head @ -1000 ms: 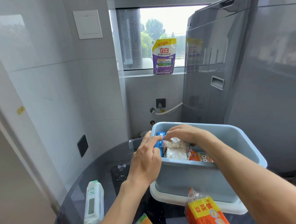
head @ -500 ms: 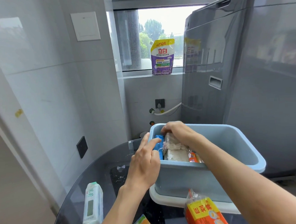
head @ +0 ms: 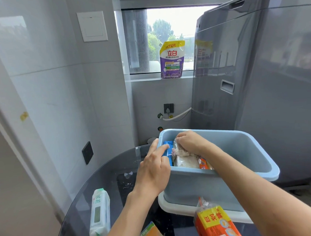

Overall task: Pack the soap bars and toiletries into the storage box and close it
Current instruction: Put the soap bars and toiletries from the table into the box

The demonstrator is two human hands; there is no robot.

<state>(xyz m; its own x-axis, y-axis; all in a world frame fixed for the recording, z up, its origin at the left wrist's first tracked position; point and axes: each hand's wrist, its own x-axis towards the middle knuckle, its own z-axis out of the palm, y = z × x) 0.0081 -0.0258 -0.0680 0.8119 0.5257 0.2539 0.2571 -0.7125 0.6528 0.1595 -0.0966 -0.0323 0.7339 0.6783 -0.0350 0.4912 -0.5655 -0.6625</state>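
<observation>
A light blue storage box [head: 242,149] stands on its white lid [head: 175,209] on a round glass table [head: 100,178]. Inside its left end stand a blue pack [head: 166,153], a whitish wrapped pack [head: 185,161] and an orange pack [head: 203,165]. My right hand [head: 190,141] is inside the box, fingers closed on the top of the whitish pack. My left hand [head: 154,170] rests at the box's left rim, index finger touching the blue pack. On the table lie a white-green pack [head: 99,214], an orange-green pack [head: 152,235] and an orange-yellow bag [head: 214,223].
A grey washing machine [head: 257,76] stands right behind the box. A purple detergent pouch [head: 172,60] sits on the window sill. Tiled walls close off the left and back, with a dark socket [head: 87,152] on the left wall.
My right hand has pushed the whitish pack lower into the box's left end. My left index finger has come onto the blue pack.
</observation>
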